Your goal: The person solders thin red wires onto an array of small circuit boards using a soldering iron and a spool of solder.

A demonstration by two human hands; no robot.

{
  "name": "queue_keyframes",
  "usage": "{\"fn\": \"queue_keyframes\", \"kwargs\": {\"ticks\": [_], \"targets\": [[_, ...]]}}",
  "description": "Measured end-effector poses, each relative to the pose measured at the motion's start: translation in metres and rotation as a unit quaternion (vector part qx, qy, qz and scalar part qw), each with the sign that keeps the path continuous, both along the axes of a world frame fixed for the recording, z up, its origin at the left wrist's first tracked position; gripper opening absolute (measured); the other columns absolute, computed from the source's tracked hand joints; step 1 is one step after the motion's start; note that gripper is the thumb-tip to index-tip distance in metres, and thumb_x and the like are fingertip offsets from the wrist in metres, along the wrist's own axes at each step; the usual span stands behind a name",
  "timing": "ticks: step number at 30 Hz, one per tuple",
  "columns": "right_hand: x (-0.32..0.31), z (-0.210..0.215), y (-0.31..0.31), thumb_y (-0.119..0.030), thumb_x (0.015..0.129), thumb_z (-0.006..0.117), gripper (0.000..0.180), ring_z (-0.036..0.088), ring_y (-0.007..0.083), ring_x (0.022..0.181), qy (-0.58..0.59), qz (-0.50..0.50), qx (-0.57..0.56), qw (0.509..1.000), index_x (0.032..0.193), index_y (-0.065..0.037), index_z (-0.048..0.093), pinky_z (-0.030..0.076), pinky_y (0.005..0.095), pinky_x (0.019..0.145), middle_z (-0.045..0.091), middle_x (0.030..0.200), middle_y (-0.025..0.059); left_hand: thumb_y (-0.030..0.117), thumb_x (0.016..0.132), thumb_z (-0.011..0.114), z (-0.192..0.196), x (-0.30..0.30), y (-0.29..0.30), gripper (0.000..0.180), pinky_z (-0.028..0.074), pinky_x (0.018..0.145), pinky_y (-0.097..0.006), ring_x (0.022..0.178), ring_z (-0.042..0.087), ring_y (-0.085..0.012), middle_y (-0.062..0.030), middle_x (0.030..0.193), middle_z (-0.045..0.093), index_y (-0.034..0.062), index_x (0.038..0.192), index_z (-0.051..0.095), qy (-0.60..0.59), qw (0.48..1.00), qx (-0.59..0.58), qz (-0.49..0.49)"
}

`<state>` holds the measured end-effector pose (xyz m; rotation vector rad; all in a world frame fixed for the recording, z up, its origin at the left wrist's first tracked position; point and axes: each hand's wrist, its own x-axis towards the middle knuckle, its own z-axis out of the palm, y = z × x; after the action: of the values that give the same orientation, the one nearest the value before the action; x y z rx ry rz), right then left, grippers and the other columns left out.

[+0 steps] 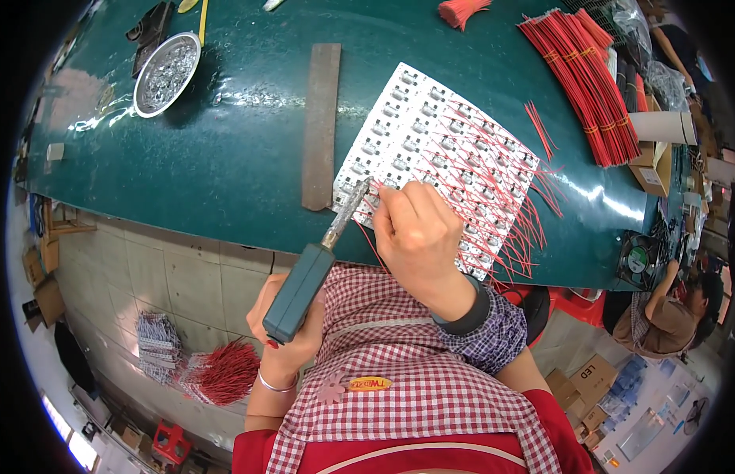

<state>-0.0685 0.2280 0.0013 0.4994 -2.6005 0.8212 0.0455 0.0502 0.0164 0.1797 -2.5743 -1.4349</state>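
Note:
My left hand [303, 347] is wrapped round the dark green handle of a soldering iron [299, 291]. Its silvery tip points up and right, meeting a white circuit board panel [415, 108] near the panel's left edge. Close to the tip, my right hand [421, 237] is closed in a pinch over the panel, with a thin red wire at its fingertips. The fingers partly hide the wire's end. Rows of small components cover the panel, and many red wires [502, 197] stick out across its right half.
A dark flat bar [320, 126] lies left of the panel on the green table [249, 158]. Farther left stands a bowl of silvery scraps [168, 75]. Bundled red wires [577, 87] lie at the far right, near a small fan [639, 259]. A person [667, 316] sits at right.

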Motion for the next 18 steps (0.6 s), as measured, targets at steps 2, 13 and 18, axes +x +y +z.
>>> {"fn": "queue_keyframes", "kwargs": {"ticks": [2,13,18], "targets": [[0.000,0.000,0.000,0.005,0.072,0.072,0.016,0.055,0.0264,0.062,-0.001,0.003,0.002,1.000,0.086,-0.001,0.067,0.044,0.0395,0.053,0.051,0.070,0.0091,-0.008,0.074,0.073,0.000,0.000,0.000,0.017,0.053,0.060,-0.034,0.069,0.066,-0.0282,-0.0133,0.086,0.067,-0.0036,0.089,0.069,0.000,1.000,-0.003,-0.002],[0.001,0.001,0.001,0.005,0.073,0.073,0.015,0.055,0.0262,0.062,-0.008,0.003,0.002,1.000,0.085,-0.002,0.067,0.044,0.0393,0.053,0.051,0.070,0.0091,-0.008,0.072,0.074,-0.007,0.011,-0.003,0.022,0.056,0.065,-0.034,0.075,0.070,-0.0304,-0.0176,0.092,0.069,-0.0061,0.094,0.070,0.009,1.000,0.005,0.012],[0.004,0.007,0.008,0.005,0.075,0.073,0.015,0.056,0.0261,0.062,-0.024,0.007,0.014,1.000,0.087,-0.002,0.068,0.045,0.0384,0.054,0.052,0.071,0.0089,-0.008,0.073,0.074,-0.005,0.008,-0.003,0.025,0.057,0.070,-0.034,0.080,0.072,-0.0300,-0.0190,0.096,0.071,-0.0069,0.097,0.071,0.011,1.000,0.009,0.012]]}}
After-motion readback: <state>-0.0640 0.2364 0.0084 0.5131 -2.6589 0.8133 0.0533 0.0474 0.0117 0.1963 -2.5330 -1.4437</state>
